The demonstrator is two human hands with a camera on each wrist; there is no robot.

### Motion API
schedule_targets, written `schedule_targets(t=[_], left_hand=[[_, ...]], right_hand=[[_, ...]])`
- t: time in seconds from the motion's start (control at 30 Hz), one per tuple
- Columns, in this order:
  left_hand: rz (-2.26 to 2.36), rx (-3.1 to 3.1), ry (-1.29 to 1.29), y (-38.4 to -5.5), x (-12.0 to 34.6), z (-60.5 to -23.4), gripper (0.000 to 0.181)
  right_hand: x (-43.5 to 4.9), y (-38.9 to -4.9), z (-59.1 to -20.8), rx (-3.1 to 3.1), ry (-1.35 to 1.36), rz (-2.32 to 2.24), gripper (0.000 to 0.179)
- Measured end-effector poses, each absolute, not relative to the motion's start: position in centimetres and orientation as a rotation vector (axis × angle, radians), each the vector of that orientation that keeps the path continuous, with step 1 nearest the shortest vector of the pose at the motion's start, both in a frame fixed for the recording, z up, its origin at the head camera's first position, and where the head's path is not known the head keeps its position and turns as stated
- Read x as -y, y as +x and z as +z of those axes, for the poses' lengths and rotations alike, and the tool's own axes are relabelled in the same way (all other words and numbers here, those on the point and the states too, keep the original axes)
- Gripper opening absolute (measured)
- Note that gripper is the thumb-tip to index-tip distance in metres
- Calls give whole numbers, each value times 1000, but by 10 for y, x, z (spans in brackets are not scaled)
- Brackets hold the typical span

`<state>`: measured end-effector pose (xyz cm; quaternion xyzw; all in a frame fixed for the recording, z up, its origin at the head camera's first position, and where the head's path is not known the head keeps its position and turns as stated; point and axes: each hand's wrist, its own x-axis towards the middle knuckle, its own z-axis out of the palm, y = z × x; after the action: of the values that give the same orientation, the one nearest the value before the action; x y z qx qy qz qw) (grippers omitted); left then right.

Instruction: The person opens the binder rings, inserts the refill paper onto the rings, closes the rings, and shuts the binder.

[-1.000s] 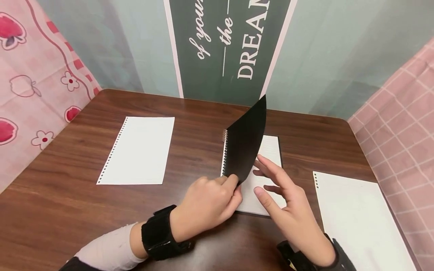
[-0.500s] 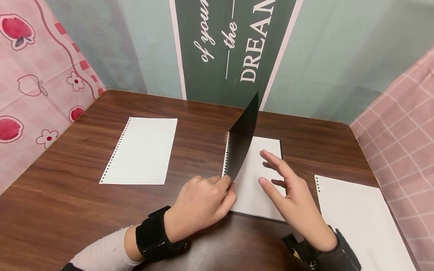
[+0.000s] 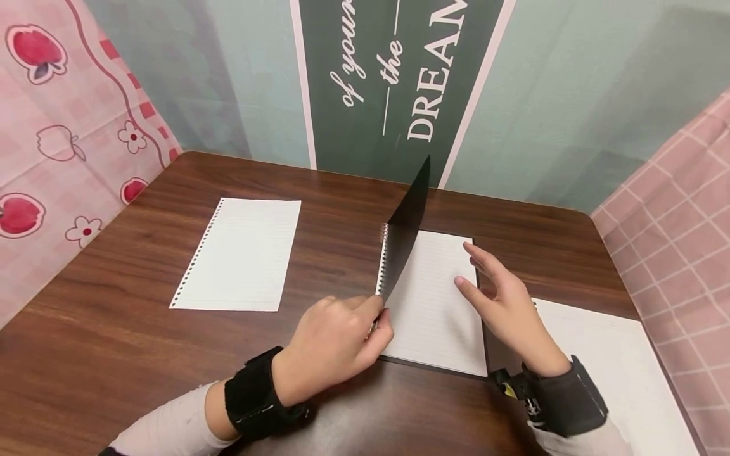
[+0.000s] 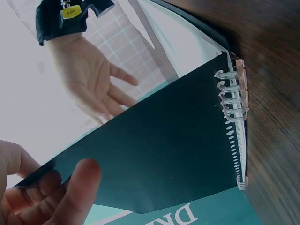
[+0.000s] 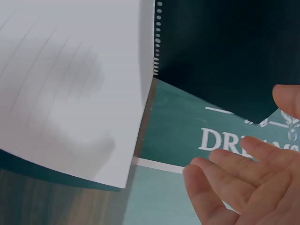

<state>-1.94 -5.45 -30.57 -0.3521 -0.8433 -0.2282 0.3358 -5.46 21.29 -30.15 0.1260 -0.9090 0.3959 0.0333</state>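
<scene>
A loose-leaf notebook (image 3: 436,304) with lined white pages lies on the table, its black cover (image 3: 407,225) raised nearly upright along the left side. My left hand (image 3: 333,339) pinches the lower part of this cover. In the left wrist view, clear binder rings (image 4: 230,96) run along the spine, and the cover's outer edge passes between the fingers of my left hand (image 4: 47,192). Over the page's right edge hovers my right hand (image 3: 507,307), thumb and fingers spread and holding nothing. The right wrist view also shows that right hand (image 5: 248,178), palm visible, beside the page.
One lined, hole-punched sheet (image 3: 236,253) lies on the wooden table (image 3: 319,253) to the left. More white paper (image 3: 610,361) lies at the right, partly behind the right forearm. A green banner (image 3: 371,126) hangs behind, with pink cloths on both sides.
The black cover has swung leftward with my left hand, uncovering more of the lined page. My right hand has drawn away to the right, toward the page's outer edge.
</scene>
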Motion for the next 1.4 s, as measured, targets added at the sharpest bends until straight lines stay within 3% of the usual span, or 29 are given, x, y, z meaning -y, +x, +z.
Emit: schedule_targets(t=[0.77, 1.1, 1.4], left_hand=[[-655, 2193, -914, -20, 61, -308, 26], [-804, 2228, -864, -20, 64, -307, 13], [-803, 2187, -831, -21, 71, -307, 14]], right_hand=[[-228, -83, -329, 3182, 294, 1099, 76], [-227, -83, -335, 3261, 417, 1017, 82], [-227, -81, -339, 3302, 508, 879, 75]])
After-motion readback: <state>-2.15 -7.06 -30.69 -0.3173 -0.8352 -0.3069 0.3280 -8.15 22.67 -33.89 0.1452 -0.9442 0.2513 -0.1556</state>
